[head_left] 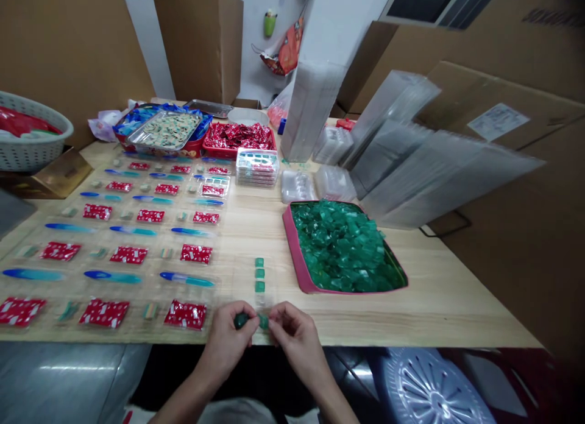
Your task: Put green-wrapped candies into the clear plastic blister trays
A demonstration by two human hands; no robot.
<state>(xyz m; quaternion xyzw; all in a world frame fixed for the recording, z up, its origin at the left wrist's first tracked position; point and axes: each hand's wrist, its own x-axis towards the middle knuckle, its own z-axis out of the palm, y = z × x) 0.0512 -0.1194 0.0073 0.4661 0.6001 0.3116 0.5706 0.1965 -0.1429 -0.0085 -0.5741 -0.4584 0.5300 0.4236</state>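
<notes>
My left hand is closed at the table's front edge, with a dark green piece tucked in its curled fingers. Close beside it, my right hand pinches a small green translucent square, which the left fingertips also seem to touch. Just beyond my hands lies a clear plastic tray, with 3 green squares in a column on it. To the right of the tray, a pink-rimmed tin is heaped with green squares.
On the left, clear trays hold red packets and blue pens in rows. Behind them stand a metal tray of small pieces and a red basket of packets. Tall stacks of clear plastic trays rise at the back right.
</notes>
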